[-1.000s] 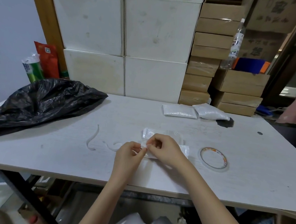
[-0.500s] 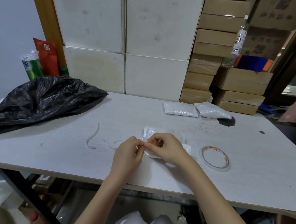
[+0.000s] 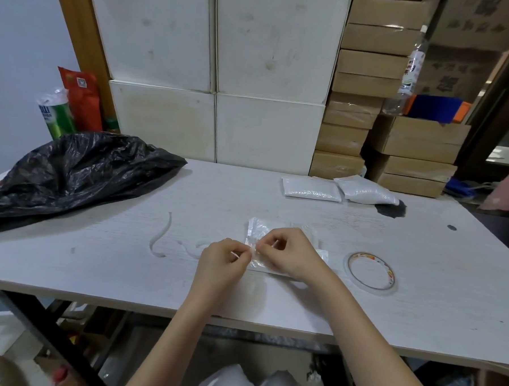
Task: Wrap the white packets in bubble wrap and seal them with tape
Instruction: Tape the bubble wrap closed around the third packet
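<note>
A bundle of clear bubble wrap [image 3: 257, 231] lies near the front middle of the white table [image 3: 418, 304]; what it holds is hidden by my hands. My left hand [image 3: 221, 262] and my right hand [image 3: 291, 253] meet over its left end, and the fingertips of both pinch a small clear piece there, tape or wrap, I cannot tell which. Two white packets [image 3: 311, 189] [image 3: 365, 191] lie side by side at the far right of the table. A thin roll of tape [image 3: 371, 272] lies flat to the right of my right hand.
A crumpled black plastic bag [image 3: 71, 174] covers the table's left side. White strips [image 3: 161, 238] lie left of my hands. White boxes [image 3: 265, 131] and stacked cardboard boxes [image 3: 415, 139] stand behind the table, with a plastic bottle [image 3: 411, 68] on them. A dark stain [image 3: 391, 210] marks the table.
Both hands stay at the left end of the bundle, fingertips still pinched together. Only the camera view has shifted slightly.
</note>
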Motion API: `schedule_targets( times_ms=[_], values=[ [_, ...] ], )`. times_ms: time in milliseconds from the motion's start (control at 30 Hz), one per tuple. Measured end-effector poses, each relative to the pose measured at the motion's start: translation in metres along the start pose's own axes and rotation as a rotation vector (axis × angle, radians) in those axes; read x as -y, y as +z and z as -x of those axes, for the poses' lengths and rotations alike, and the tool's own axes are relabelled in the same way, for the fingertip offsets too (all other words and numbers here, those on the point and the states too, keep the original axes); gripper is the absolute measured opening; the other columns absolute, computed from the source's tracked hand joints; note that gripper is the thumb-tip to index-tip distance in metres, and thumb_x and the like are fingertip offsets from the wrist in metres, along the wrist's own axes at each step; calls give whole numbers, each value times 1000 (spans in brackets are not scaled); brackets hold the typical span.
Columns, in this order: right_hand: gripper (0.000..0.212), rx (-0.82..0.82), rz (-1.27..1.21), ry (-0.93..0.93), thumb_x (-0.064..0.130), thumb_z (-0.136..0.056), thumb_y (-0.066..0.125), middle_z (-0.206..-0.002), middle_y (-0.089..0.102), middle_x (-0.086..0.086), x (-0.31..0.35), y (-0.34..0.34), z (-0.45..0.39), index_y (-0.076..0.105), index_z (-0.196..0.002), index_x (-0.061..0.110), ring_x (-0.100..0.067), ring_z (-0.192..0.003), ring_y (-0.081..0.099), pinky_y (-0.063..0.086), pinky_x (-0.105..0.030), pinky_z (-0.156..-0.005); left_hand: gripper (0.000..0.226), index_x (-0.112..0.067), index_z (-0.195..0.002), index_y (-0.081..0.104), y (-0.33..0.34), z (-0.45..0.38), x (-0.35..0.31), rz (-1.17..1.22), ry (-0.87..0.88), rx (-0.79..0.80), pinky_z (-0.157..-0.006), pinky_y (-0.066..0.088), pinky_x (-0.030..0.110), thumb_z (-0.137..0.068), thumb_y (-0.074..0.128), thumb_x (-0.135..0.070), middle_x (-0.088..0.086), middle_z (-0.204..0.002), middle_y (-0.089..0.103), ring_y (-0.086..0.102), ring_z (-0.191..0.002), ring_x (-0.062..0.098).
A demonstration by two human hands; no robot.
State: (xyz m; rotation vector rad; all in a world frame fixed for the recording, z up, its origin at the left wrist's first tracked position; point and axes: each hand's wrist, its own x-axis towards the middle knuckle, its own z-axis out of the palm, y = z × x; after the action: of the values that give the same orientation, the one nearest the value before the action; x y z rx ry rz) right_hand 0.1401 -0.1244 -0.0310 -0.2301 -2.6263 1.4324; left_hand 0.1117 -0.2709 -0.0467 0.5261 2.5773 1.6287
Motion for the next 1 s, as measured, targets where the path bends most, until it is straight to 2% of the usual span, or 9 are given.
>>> schedule_targets(
  times_ms=[100,200,300,367,500,633,767,900,1000],
  values=[
    [16,7,6,-15,19,-84,65,-43,53,23,-1,0,1,67,-68,23,-1,-47,42,35,-18,-54,19,-24,-71,69,-2,1,1,119,-87,41,-68,50,34,-83,60,-13,-4,-72,68,66,-76,22],
    [15,7,-62,-28,17,-84,66,-41,52,20,0,-1,3,69,-71,21,-1,-43,38,33,-14,-50,19,-26,-71,68,-3,1,-2,138,-86,85,-67,48,30,-86,62,-17,-9,-69,66,61,-70,13],
    [11,-2,-84,-37,16,-84,67,-42,53,20,1,-1,5,72,-74,18,-1,-41,38,31,-9,-47,18,-17,-73,69,-4,-1,-2,224,-108,119,-58,46,23,-88,60,-22,-1,-71,65,56,-67,10],
    [11,-18,-83,-32,18,-82,69,-48,56,17,-1,1,5,72,-72,22,-1,-43,38,32,-11,-49,23,-12,-75,69,-4,-1,-2,262,-126,137,-53,46,19,-90,58,-26,0,-74,66,57,-64,4],
    [22,-60,-90,-13,18,-78,70,-58,58,12,-5,5,4,68,-61,33,-1,-45,38,33,-15,-52,16,-16,-78,67,-2,-4,1,161,-64,132,-51,48,15,-88,62,-27,2,-74,68,60,-61,1],
    [16,-45,-106,-43,19,-81,70,-62,60,11,-8,4,4,71,-69,29,0,-46,39,33,-13,-52,17,-19,-74,66,-3,-8,2,152,-35,151,-50,48,11,-90,60,-16,-3,-70,67,61,-58,-6],
    [4,-32,-89,-39,23,-81,71,-75,68,-2,-11,4,4,74,-78,23,-1,-50,41,36,-18,-58,18,-19,-71,66,-1,-7,2,74,-42,98,-59,53,23,-88,60,-15,1,-68,68,64,-64,9],
    [5,-31,-80,-28,26,-80,72,-79,71,-1,-12,6,3,75,-81,22,-5,-58,44,41,-24,-63,12,-13,-74,67,0,-8,-1,68,-90,48,-70,56,35,-84,61,-16,0,-63,66,63,-58,13],
    [2,-47,-74,-32,27,-78,72,-70,65,5,-14,7,2,73,-78,26,-5,-57,44,41,-26,-63,11,-11,-72,67,2,-7,-2,72,-105,4,-74,58,43,-80,63,-17,1,-61,66,66,-62,19]
  ],
)
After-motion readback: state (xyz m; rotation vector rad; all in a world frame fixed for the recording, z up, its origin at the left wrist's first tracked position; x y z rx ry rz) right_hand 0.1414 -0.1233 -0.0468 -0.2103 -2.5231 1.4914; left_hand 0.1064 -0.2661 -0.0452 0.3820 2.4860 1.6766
